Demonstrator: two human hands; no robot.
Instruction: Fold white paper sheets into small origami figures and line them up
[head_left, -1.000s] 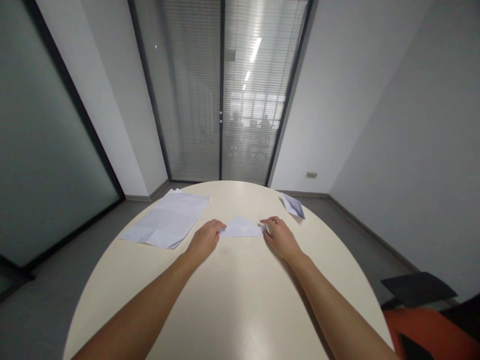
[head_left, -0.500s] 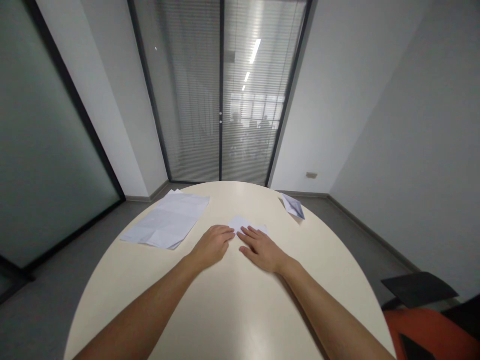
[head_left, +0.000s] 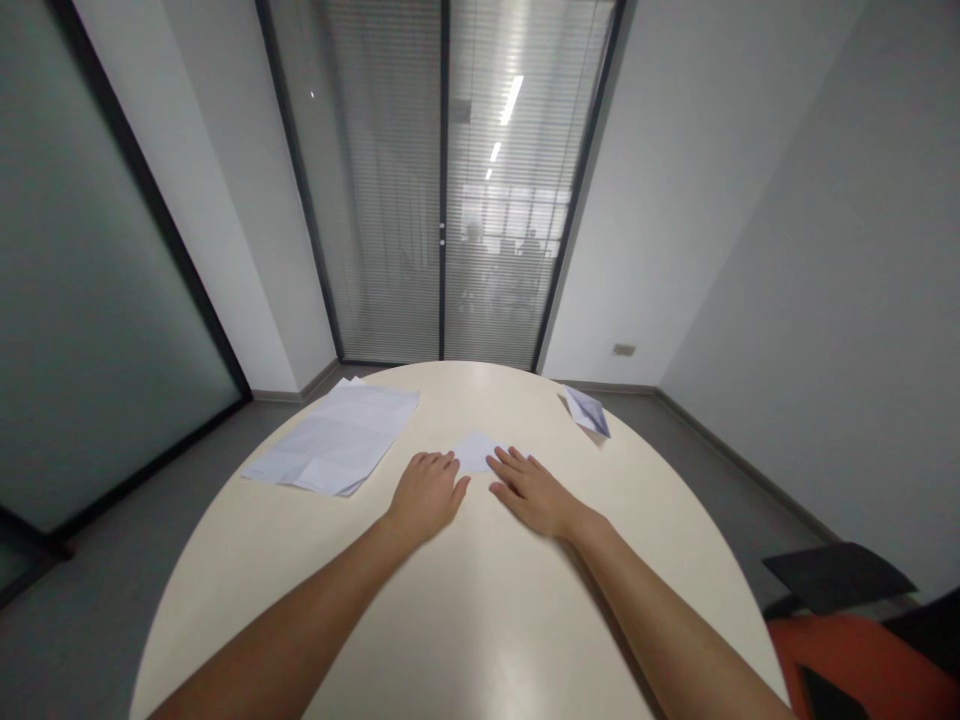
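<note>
A folded piece of white paper (head_left: pixel 474 454) lies flat on the round table, its top coming to a point and its sides partly covered by my hands. My left hand (head_left: pixel 427 495) rests at its left end, fingers laid out flat and thumb spread to the right. On the paper's right part lies my right hand (head_left: pixel 531 492), palm down with the fingers apart. Neither hand grips anything.
Loose white sheets (head_left: pixel 337 435) are stacked at the table's left. Near the far right edge stands a folded paper (head_left: pixel 587 411). The cream tabletop (head_left: pixel 457 620) ends in a curved edge. An orange and black chair (head_left: pixel 855 650) is at the lower right.
My hands let go of the paper's two ends and moved inward flat onto it. Since then they have drawn slightly apart, the left hand spreading its thumb.
</note>
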